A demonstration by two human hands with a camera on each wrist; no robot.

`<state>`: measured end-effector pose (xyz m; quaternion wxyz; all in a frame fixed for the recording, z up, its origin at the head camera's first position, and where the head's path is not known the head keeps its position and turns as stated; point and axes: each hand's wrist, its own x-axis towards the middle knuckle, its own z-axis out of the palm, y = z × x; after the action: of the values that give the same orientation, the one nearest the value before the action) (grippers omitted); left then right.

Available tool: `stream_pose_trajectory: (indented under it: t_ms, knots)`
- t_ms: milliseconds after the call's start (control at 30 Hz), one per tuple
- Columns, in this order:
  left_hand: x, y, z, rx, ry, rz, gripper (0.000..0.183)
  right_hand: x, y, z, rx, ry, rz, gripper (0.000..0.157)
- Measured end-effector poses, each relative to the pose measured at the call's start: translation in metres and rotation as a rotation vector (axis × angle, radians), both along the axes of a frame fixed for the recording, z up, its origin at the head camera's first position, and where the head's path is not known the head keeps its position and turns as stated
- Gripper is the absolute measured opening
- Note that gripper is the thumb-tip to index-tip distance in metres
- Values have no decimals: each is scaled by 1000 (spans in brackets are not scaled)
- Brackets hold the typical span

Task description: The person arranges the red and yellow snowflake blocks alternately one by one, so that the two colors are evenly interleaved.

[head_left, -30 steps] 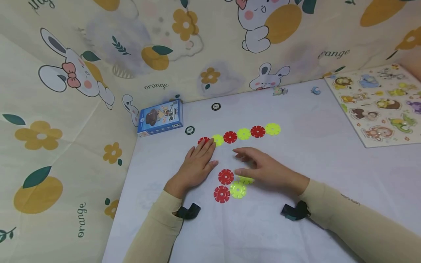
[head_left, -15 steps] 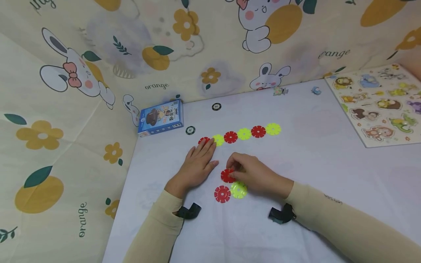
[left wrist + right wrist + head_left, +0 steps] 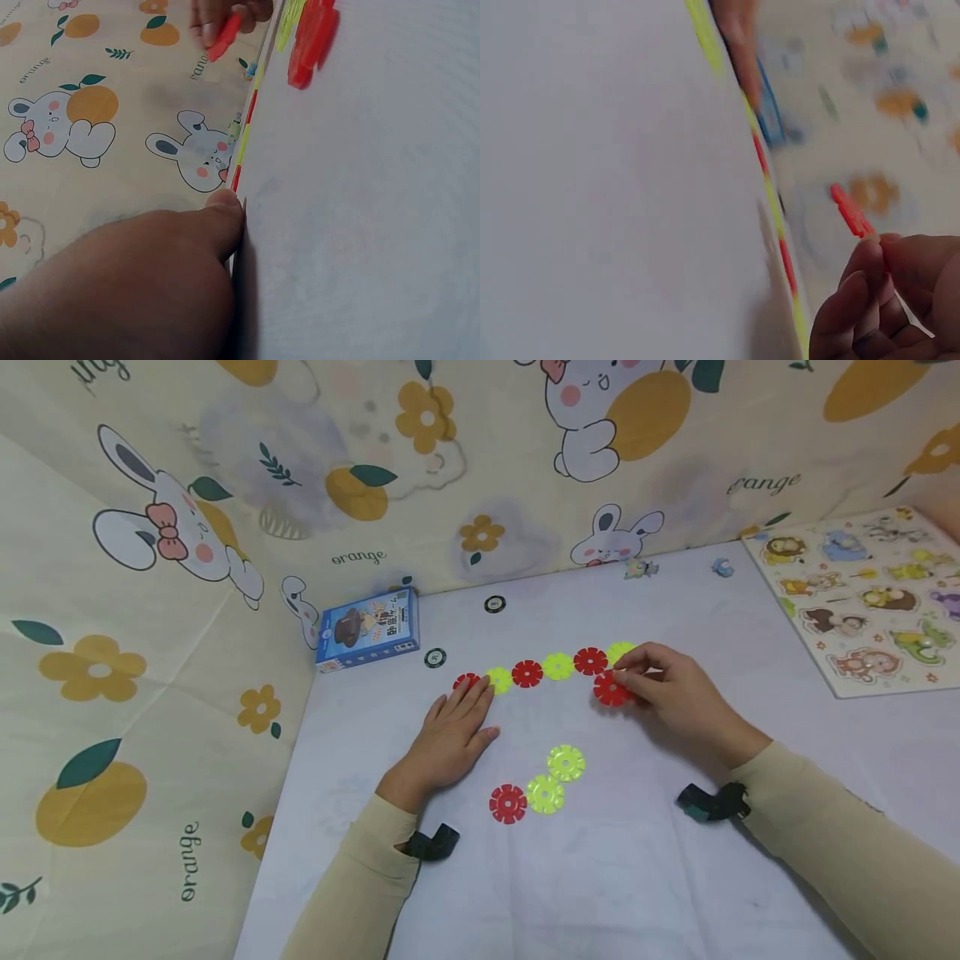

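My right hand (image 3: 678, 693) pinches a red notched disc (image 3: 611, 688) between thumb and fingers, just in front of the right end of a row of alternating red and yellow discs. In the right wrist view the pinched red disc (image 3: 853, 212) appears edge-on above the table. My left hand (image 3: 448, 745) lies flat with straight fingers, fingertips over the red disc (image 3: 467, 680) at the row's left end and touching the yellow disc (image 3: 498, 681) beside it. Nearer the front lie a loose red disc (image 3: 508, 804) and two yellow discs (image 3: 566, 763).
A blue card-game box (image 3: 367, 628) stands at the back left, with two black round chips (image 3: 435, 657) to its right. Small figures (image 3: 641, 568) lie along the back edge. An animal puzzle board (image 3: 862, 602) occupies the right. A printed cloth backdrop rises behind and left.
My right hand has picked up the red disc from the front group and carried it up and right to the row's right end. My left hand stays in place.
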<state>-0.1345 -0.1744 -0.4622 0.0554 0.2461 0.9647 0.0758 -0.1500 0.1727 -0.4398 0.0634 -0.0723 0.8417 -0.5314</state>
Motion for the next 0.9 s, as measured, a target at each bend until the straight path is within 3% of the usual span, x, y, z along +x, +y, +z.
stream_pose_trajectory:
  t_ms: [233, 567, 667, 767, 900]
  knots:
    - [0, 1, 0, -5, 4, 4, 71, -17, 56, -8, 76, -22, -201, 43]
    - [0, 1, -2, -4, 8, 13, 70, -31, 66, -17, 189, -11, -220, 46]
    - [1, 1, -2, -8, 4, 13, 70, -27, 64, -14, 252, 36, -179, 42]
    - [1, 1, -2, -8, 6, 5, 70, -20, 61, -8, 388, 104, -90, 42]
    - [0, 1, -2, -8, 14, 2, 70, -12, 53, -2, 611, 153, 62, 58]
